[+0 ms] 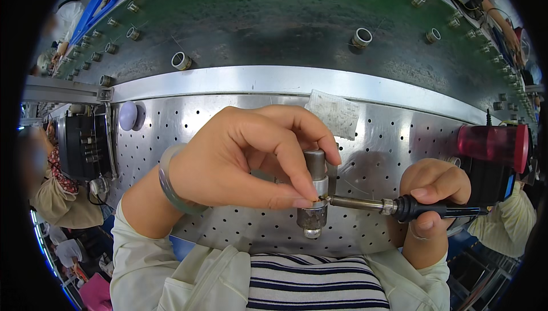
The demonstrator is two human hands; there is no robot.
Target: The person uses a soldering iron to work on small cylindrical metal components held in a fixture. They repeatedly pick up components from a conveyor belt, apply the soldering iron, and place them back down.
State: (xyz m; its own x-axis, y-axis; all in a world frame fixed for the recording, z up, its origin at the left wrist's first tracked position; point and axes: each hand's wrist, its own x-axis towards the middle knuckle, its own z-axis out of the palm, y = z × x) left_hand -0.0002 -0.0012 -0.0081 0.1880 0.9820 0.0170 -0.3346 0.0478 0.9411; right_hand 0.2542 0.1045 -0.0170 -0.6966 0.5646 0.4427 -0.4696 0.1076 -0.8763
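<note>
A soldering iron (408, 208) with a black handle lies in the grip of my right hand (436, 188), its metal shaft pointing left. Its tip meets the side of a silver metal ring (321, 187). That ring sits around a dark grey cylindrical metal holder (313, 217) with a rounded shiny end. My left hand (251, 157) has thumb and index finger pinched together against the ring, right beside the iron's tip. What lies between those fingertips is too small to make out. The other left fingers curl over the holder's upper part.
Beyond the perforated metal worktop (171, 122) runs a green belt (268, 31) carrying several metal rings with thin wires. A greyish square pad (334, 114) lies behind my left hand. A purple knob (128, 115) is at left, a red transparent container (494, 146) at right. Other people sit at both sides.
</note>
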